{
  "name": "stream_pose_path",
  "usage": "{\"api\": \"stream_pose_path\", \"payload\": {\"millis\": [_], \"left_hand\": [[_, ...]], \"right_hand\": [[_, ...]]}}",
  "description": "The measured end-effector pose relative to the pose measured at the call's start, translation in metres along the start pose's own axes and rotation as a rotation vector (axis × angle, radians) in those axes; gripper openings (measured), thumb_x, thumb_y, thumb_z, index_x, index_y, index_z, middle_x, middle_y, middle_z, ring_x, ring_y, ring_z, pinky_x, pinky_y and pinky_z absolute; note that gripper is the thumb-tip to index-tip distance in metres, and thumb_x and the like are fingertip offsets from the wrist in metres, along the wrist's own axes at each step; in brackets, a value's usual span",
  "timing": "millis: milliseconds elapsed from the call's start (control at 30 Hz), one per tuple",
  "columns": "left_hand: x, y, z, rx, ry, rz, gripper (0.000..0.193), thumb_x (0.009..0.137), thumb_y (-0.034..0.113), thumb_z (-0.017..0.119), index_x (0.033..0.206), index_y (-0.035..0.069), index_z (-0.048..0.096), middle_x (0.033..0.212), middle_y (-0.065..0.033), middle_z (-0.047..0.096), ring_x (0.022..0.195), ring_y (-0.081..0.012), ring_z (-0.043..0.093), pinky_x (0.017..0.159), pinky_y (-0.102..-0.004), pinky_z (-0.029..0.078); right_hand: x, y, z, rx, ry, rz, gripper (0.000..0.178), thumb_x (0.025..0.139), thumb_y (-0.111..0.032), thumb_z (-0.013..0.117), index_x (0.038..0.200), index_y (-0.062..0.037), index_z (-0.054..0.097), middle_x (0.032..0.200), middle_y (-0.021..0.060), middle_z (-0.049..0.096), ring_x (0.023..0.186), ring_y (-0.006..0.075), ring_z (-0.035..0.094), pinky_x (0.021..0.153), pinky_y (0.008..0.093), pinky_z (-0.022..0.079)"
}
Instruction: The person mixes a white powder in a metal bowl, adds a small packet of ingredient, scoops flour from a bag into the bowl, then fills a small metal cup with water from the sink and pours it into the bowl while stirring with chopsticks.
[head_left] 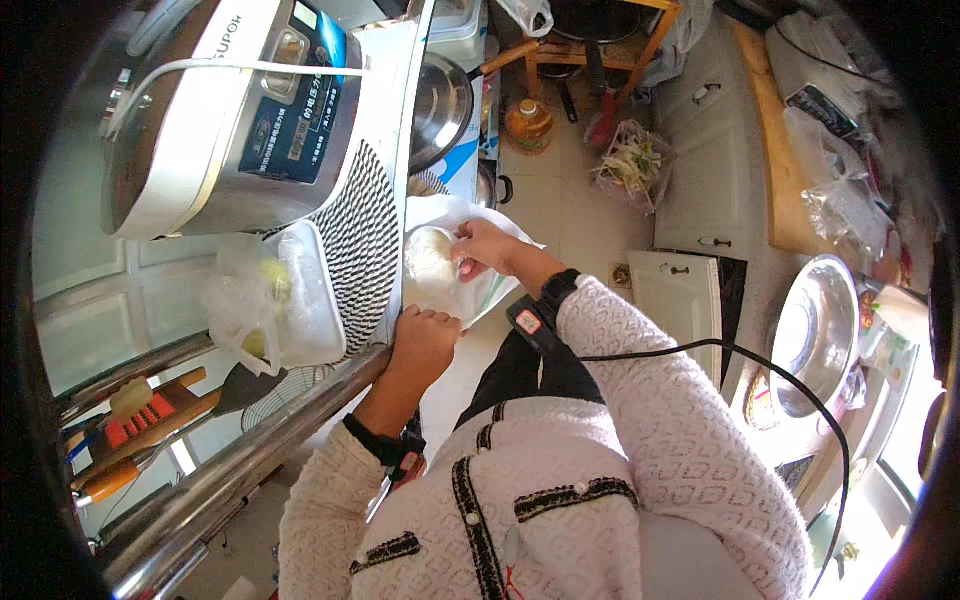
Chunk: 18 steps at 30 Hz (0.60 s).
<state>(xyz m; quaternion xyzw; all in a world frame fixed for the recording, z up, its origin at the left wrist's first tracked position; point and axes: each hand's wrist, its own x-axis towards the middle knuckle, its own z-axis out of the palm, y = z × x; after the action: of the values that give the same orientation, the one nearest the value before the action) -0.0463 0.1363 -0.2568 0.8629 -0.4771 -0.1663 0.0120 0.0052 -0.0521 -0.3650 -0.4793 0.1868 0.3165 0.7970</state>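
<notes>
A white plastic bag (485, 300) hangs open in front of me, beside the shelf edge. Inside its mouth shows a pale, rounded white mass (429, 262); whether it is powder or something solid, I cannot tell. My left hand (425, 342) is closed on the bag's near rim, knuckles up. At the right side of the white mass is my right hand (484, 250), its fingers curled and drawn together. What lies between those fingers, if anything, is hidden. Dark straps with small devices sit on both wrists.
On the left shelf stand an electric pressure cooker (230, 120), a striped round mat (365, 250) and a white tray (305, 300) with bagged green produce. A metal rail (250, 465) runs below. A steel basin (815, 335) rests on the right counter; an oil bottle (529, 126) stands on the floor.
</notes>
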Motion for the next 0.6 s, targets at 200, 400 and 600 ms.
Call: {"api": "stream_pose_path", "payload": {"millis": [200, 400, 600], "left_hand": [[0.001, 0.003, -0.007, 0.040, -0.040, 0.009, 0.013, 0.079, 0.018, 0.058, 0.069, 0.011, 0.062, 0.071, -0.0082, 0.065, 0.069, -0.0259, 0.064, 0.067, -0.0403, 0.042], [0.002, 0.000, -0.001, 0.077, -0.012, 0.034, 0.012, 0.076, 0.017, 0.058, 0.067, 0.011, 0.063, 0.069, -0.0084, 0.064, 0.068, -0.0263, 0.064, 0.066, -0.0413, 0.043], [-0.001, -0.002, 0.002, 0.132, -0.017, 0.072, 0.012, 0.075, 0.018, 0.058, 0.068, 0.013, 0.066, 0.069, -0.0080, 0.066, 0.066, -0.0265, 0.064, 0.065, -0.0416, 0.043]], "right_hand": [[-0.044, -0.007, -0.010, 0.119, 0.050, -0.080, 0.056, 0.077, -0.006, 0.066, 0.126, 0.0077, 0.043, 0.083, 0.0091, 0.059, 0.061, 0.0152, 0.061, 0.064, 0.0376, 0.061], [-0.087, -0.014, -0.012, 0.245, 0.085, -0.133, 0.054, 0.079, -0.005, 0.065, 0.127, 0.0059, 0.043, 0.083, 0.0069, 0.059, 0.061, 0.0133, 0.060, 0.069, 0.0380, 0.061], [-0.163, -0.025, -0.021, 0.379, 0.089, -0.261, 0.045, 0.081, -0.008, 0.064, 0.122, 0.0036, 0.048, 0.084, 0.0052, 0.060, 0.063, 0.0127, 0.060, 0.070, 0.0368, 0.061]]}}
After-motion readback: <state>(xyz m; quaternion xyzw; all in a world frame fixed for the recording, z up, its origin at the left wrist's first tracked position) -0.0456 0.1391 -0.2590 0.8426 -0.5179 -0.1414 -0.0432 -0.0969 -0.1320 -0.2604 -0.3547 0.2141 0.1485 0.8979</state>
